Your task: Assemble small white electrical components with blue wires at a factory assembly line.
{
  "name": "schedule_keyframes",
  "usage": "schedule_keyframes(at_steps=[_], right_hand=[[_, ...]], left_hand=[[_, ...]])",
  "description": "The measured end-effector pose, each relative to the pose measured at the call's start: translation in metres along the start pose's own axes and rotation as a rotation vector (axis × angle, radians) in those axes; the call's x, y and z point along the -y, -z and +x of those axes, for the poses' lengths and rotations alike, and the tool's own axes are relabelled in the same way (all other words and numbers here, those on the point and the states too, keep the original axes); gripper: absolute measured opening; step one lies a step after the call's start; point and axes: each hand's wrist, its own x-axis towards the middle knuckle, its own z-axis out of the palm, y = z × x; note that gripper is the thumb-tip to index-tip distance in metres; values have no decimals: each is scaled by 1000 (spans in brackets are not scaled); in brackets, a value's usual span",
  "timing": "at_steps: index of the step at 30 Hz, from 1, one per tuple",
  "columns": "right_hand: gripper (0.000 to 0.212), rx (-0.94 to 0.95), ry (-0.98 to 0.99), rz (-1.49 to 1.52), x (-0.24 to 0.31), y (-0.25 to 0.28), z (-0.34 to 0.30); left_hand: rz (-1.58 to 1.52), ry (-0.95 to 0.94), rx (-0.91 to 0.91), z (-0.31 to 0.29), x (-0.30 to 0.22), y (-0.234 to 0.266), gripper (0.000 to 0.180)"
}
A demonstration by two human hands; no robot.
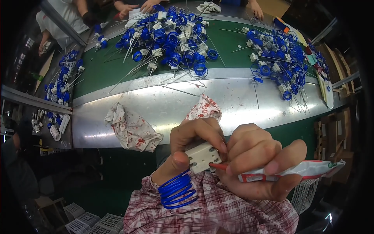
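Note:
My left hand [198, 132] grips a small white block [202, 156] with several dark holes, pinched between thumb and fingers. A blue coil [177, 190] hangs just below this block, apparently joined to it behind my hand. Closed around a white squeeze tube [307, 169] with red markings, my right hand [255, 154] holds it sideways. The tube's red nozzle [219, 166] points left, its tip at a hole near the block's right edge. Whether anything is coming out of the tip is too small to tell.
Two red-stained rags [136, 129] [205, 107] lie on the metal table edge [237, 87]. Beyond, blue coils with white blocks and thin rods form a large heap [171, 41] and another at right [282, 58]. Co-workers' hands [134, 8] show at the far side.

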Motion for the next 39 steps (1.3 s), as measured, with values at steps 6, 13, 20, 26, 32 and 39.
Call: schedule_keyframes(at_steps=[6, 13, 20, 26, 32, 39], right_hand=[[32, -43, -35, 53, -4, -7, 1], [33, -143, 118, -179, -9, 30, 0], [31, -501, 327, -133, -12, 80, 26], [31, -978, 388, -375, 49, 181, 64], [30, -1118, 493, -489, 99, 234, 76], [24, -1105, 505, -523, 97, 250, 71]], left_hand=[[45, -62, 51, 2, 0, 9, 74], [139, 113, 59, 14, 17, 8, 73], [150, 242, 115, 41, 69, -7, 68], [-123, 572, -154, 106, 173, -13, 57], [111, 506, 6, 277, 316, -45, 57], [1249, 145, 457, 304, 347, -12, 51]])
